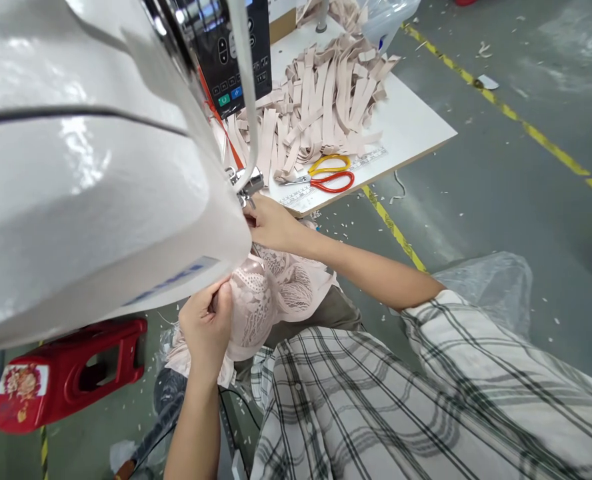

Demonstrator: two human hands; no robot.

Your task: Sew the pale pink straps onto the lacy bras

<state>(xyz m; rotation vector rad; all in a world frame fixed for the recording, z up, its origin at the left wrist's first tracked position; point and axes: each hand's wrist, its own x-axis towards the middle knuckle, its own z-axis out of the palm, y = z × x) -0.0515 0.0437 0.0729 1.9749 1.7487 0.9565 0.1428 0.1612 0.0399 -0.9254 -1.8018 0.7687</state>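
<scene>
A pale pink lace bra point(253, 310) hangs below the head of a white sewing machine point(101, 200), its cups facing me. My left hand point(207, 327) pinches the bra's edge between thumb and fingers, at the near side of the machine head. Farther back, my right hand point(271, 223) is at the upper part of the bra, close to the metal needle parts point(246, 183). The machine head hides some of its fingertips, and the fingers that show are curled together. The stitching spot itself is out of sight behind the machine.
On the white table point(416, 127) lies a heap of pale pink fabric strips point(326, 93). Scissors point(331, 177) with yellow and red handles rest over a printed ruler. A control panel point(236, 60) stands behind the needle area. A red plastic stool point(76, 373) is on the floor at left.
</scene>
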